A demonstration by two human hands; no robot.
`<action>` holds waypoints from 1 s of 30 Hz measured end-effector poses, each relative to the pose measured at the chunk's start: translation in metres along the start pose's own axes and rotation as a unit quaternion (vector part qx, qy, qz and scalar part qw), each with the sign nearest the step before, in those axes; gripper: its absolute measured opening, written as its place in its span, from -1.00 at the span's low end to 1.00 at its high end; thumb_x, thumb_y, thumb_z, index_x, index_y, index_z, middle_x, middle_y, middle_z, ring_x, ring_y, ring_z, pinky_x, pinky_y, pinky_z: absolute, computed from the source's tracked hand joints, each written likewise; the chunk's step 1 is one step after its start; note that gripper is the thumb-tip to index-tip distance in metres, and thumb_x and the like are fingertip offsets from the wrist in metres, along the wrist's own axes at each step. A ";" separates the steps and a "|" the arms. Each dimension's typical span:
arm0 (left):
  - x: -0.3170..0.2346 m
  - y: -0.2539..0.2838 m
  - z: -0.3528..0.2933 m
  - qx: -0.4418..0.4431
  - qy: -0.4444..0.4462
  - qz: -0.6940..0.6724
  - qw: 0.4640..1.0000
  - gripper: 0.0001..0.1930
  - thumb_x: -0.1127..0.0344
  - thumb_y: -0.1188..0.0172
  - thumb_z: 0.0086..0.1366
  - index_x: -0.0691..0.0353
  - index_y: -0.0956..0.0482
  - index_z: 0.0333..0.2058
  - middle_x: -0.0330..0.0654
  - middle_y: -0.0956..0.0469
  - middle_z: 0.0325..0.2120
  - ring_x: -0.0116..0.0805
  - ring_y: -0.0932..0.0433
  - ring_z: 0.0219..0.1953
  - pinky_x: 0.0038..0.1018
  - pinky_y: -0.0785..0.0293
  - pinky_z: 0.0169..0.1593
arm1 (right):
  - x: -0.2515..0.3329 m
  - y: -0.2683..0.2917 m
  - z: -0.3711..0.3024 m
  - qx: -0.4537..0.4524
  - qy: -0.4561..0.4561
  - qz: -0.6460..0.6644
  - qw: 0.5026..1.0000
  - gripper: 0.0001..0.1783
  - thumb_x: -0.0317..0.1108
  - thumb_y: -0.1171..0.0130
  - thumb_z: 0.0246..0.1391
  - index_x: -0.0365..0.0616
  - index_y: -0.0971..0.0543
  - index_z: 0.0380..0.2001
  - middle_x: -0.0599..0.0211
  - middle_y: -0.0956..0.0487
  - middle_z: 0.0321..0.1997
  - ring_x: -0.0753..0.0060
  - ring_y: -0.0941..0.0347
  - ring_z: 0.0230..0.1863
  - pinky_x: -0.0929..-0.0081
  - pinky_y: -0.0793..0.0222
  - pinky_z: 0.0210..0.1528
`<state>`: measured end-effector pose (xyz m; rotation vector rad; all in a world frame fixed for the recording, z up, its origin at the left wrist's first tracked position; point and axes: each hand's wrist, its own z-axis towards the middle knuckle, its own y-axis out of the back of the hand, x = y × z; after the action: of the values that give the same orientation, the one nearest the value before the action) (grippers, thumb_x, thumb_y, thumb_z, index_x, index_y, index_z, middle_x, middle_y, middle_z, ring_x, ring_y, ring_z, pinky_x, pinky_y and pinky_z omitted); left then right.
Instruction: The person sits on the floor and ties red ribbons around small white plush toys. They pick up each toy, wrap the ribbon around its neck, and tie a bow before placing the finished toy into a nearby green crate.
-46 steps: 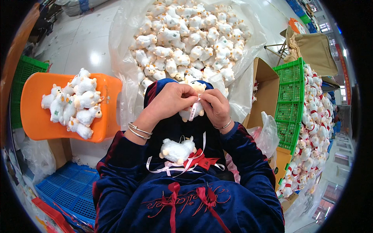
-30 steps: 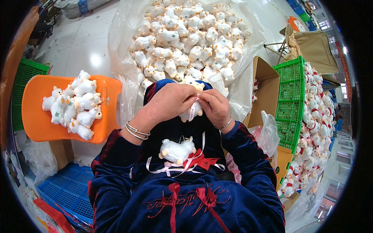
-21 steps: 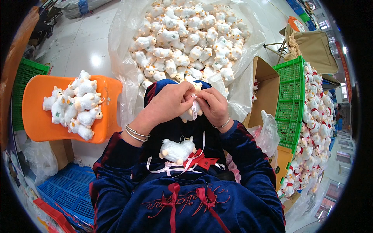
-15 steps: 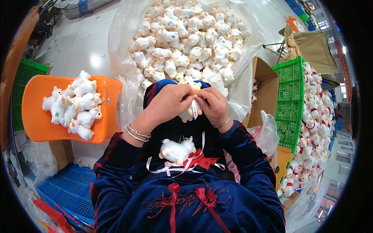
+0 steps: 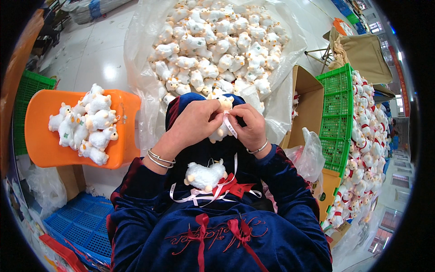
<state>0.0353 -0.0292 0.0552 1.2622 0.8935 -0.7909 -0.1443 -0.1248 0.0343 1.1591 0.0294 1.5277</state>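
Observation:
Over my knees, a white plush sheep (image 5: pixel 219 133) with a cream face stands between both hands. A narrow white printed ribbon (image 5: pixel 230 126) runs at its neck and hangs over its body. My left hand (image 5: pixel 197 119) is closed, thumb and forefinger pinching the ribbon at the neck. Opposite it, my right hand (image 5: pixel 250 128) pinches the same ribbon, its fingertips close to the left ones. The fingers partly hide the neck. A second plush sheep (image 5: pixel 205 176) lies on my lap, beside loose pale pink ribbons (image 5: pixel 198 196) and red fabric pieces (image 5: pixel 239 188).
Ahead, a clear plastic sheet (image 5: pixel 141 59) holds a large heap of plush sheep (image 5: pixel 222 47). Several more sheep (image 5: pixel 88 122) lie on an orange stool (image 5: pixel 38 131) at left. At right stand a cardboard box (image 5: pixel 308 99) and a green crate (image 5: pixel 335 118), beside sheep with red neck ribbons (image 5: pixel 364 149).
My fingertips have drawn slightly apart at the sheep's neck, and more of its face shows. The ribbon's hanging end has swung from nearly straight down to a slant toward the right.

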 end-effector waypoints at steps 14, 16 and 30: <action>0.003 -0.012 -0.021 -0.092 0.044 -0.047 0.994 -0.85 0.38 -0.26 0.25 0.36 -0.54 -0.37 -0.06 -0.58 -0.56 -0.28 -0.57 -0.53 -0.42 -0.47 -0.41 | 0.003 0.004 -0.010 -0.020 0.007 -0.043 0.999 -0.81 -0.55 -0.34 -0.13 -0.14 -0.57 -0.39 0.27 -0.58 -0.36 0.19 -0.53 -0.36 0.37 -0.40 -0.26; 0.003 -0.011 -0.023 -0.088 0.044 -0.058 0.993 -0.86 0.39 -0.25 0.25 0.36 -0.54 -0.36 -0.08 -0.59 -0.55 -0.32 -0.57 -0.53 -0.44 -0.47 -0.41 | 0.003 0.002 -0.014 -0.029 -0.033 -0.001 0.999 -0.86 -0.54 -0.31 -0.03 -0.15 -0.56 -0.38 0.32 -0.57 -0.38 0.32 -0.53 -0.36 0.43 -0.38 -0.26; -0.006 -0.006 -0.027 -0.023 0.141 -0.148 0.979 -0.83 0.37 -0.31 0.27 0.31 -0.51 -0.29 -0.31 -0.52 -0.47 -0.64 -0.47 -0.46 -0.64 -0.44 -0.36 | 0.026 -0.001 -0.025 0.021 -0.299 0.274 0.914 -0.79 -0.37 -0.28 0.18 -0.22 -0.54 -0.16 0.51 -0.51 -0.33 0.74 -0.39 -0.35 0.72 -0.35 -0.29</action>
<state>0.0243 -0.0032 0.0558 1.2332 1.3461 -0.8293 -0.1562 -0.0911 0.0372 1.7258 -0.7340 1.5741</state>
